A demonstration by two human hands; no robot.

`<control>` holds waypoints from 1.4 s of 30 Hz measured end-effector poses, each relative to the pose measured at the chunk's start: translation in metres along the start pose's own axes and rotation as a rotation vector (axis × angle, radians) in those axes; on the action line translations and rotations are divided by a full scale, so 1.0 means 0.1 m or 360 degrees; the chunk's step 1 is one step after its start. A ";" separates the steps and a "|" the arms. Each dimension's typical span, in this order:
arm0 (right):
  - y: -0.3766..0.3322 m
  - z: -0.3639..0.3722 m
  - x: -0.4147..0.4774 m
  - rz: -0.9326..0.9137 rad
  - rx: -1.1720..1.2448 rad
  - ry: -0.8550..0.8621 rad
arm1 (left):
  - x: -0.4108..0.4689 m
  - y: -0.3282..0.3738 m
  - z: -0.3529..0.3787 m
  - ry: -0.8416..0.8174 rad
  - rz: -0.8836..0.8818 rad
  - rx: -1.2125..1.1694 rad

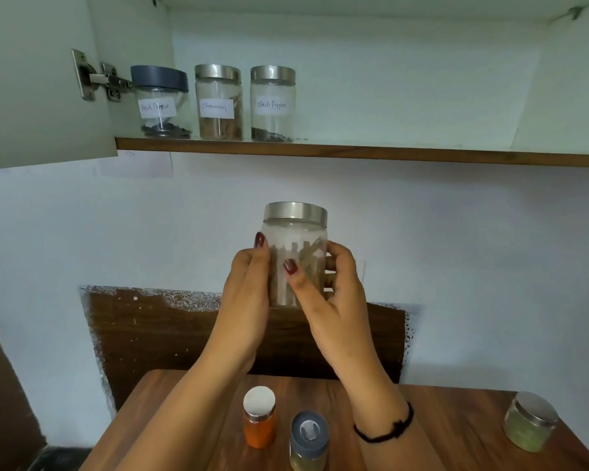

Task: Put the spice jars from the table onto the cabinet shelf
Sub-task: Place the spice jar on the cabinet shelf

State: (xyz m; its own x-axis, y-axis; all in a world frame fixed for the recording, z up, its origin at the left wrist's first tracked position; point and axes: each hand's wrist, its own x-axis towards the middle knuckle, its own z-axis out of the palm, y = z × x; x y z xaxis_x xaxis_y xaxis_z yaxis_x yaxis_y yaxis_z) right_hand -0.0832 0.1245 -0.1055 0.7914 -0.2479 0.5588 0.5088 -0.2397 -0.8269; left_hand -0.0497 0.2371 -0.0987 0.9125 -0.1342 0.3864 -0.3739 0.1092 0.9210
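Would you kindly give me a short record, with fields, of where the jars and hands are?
in the air: held jar, steel lid, brown sticks inside, upright, below the shelf
hands: left hand and right hand both grip it
on shelf: grey-lidded jar, Cinnamon jar, steel-lidded Black Pepper jar, left end
on table: orange jar, grey-capped jar, green jar far right

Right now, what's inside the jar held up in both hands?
Brown sticks stand inside the jar, under a steel lid. The left hand and right hand hide much of its sides.
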 end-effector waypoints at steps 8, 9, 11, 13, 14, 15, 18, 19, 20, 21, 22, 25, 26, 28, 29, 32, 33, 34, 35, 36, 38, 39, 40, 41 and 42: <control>-0.08 -0.09 0.01 0.0254 0.0530 -0.0017 | 0.03 -0.09 -0.15 -0.0154 -0.0297 -0.0548; -0.07 -0.08 0.00 0.0260 0.0548 -0.0036 | 0.02 -0.12 -0.14 -0.0191 -0.0344 -0.0587; -0.03 -0.04 -0.02 0.0278 0.0564 -0.0049 | 0.01 -0.16 -0.12 -0.0302 -0.0415 -0.0651; 0.03 -0.01 -0.03 0.0273 0.0548 -0.0042 | 0.00 -0.18 -0.07 -0.0378 -0.0479 -0.0760; 0.04 0.00 -0.03 0.0262 0.0536 -0.0040 | 0.00 -0.19 -0.06 -0.0411 -0.0500 -0.0815; 0.05 0.01 -0.03 0.0241 0.0521 -0.0039 | 0.00 -0.19 -0.04 -0.0452 -0.0516 -0.0874; 0.05 -0.02 -0.01 0.0142 0.0468 -0.0025 | -0.01 -0.17 -0.04 -0.0538 -0.0528 -0.0922; 0.06 -0.04 0.00 0.0108 0.0424 -0.0002 | 0.00 -0.17 -0.04 -0.0542 -0.0525 -0.0913; 0.07 -0.05 0.01 0.0074 0.0362 0.0033 | 0.00 -0.17 -0.05 -0.0519 -0.0519 -0.0893; 0.09 -0.06 0.01 0.0042 0.0292 0.0070 | 0.00 -0.16 -0.06 -0.0492 -0.0510 -0.0875; 0.11 -0.07 0.02 0.0017 0.0221 0.0098 | 0.00 -0.17 -0.06 -0.0454 -0.0489 -0.0833; 0.13 -0.11 0.02 -0.0033 0.0063 0.0177 | -0.03 -0.14 -0.03 -0.0361 -0.0363 -0.0604; 0.13 -0.12 0.01 -0.0024 0.0066 0.0205 | -0.03 -0.12 -0.02 -0.0308 -0.0307 -0.0481; 0.10 -0.12 0.00 0.0004 0.0095 0.0232 | -0.03 -0.07 0.01 -0.0217 -0.0193 -0.0252; 0.08 -0.13 -0.01 0.0013 0.0100 0.0229 | -0.03 -0.08 0.03 -0.0185 -0.0136 -0.0161; 0.02 -0.11 -0.03 0.0036 0.0124 0.0165 | -0.06 -0.05 0.08 -0.0098 -0.0003 -0.0091; 0.01 -0.10 -0.04 0.0040 0.0122 0.0126 | -0.06 -0.04 0.09 -0.0063 0.0036 -0.0085; 0.00 -0.09 -0.05 0.0044 0.0105 0.0084 | -0.07 -0.03 0.10 -0.0041 0.0067 -0.0075; 0.01 -0.08 -0.06 0.0048 0.0080 0.0044 | -0.10 -0.01 0.12 -0.0024 0.0091 -0.0037; 0.02 -0.07 -0.06 0.0051 0.0069 0.0006 | -0.15 0.03 0.13 -0.0019 0.0119 -0.0013; 0.06 -0.05 -0.06 0.0047 0.0106 -0.0046 | -0.15 0.02 0.12 -0.0035 0.0086 0.0025; 0.07 -0.06 -0.06 0.0052 0.0139 -0.0061 | -0.10 0.01 0.12 -0.0025 0.0040 0.0057; 0.08 -0.07 -0.06 0.0060 0.0174 -0.0074 | 0.02 0.01 0.13 0.0025 -0.0035 0.0130; 0.08 -0.08 -0.06 0.0061 0.0210 -0.0089 | 0.03 0.00 0.07 -0.0003 -0.0071 0.0168; 0.07 -0.10 -0.07 0.0060 0.0251 -0.0107 | 0.02 0.00 -0.02 -0.0069 -0.0084 0.0136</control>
State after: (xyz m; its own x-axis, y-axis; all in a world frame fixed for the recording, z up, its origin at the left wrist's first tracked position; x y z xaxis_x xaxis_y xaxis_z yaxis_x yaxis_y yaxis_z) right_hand -0.0883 0.1149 -0.1144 0.8291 -0.1894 0.5260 0.5209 -0.0799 -0.8499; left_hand -0.0470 0.2385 -0.0982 0.9240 -0.1805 0.3370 -0.3397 0.0169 0.9404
